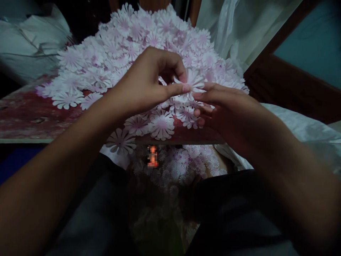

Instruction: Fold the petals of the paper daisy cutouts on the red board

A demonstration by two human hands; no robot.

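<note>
White flower (196, 80), thin and many-petalled, sits raised in front of me between my two hands, over the near slope of the big flower pile (133, 39). My left hand (157, 78) has it pinched: thumb below and a bent finger above, closed on the petals at its nine o'clock side. From the middle of that hand the flower lies at three o'clock; from my right hand (226, 103) it lies at ten.

The left is the nearer hand, since it grips. My right fingertips reach in at the flower's four o'clock edge, fairly straight and slightly spread; I cannot tell whether they press on the petals or only sit just beside them. Its outline looks round and it is tilted, so I can make out no clear long axis.

At seven o'clock from it, a loose flower (161, 124) lies face up near the front edge of the red table (23, 117). Farther down, at six o'clock and below that edge, a lower flower heap (194, 161) shows dimly.
</note>
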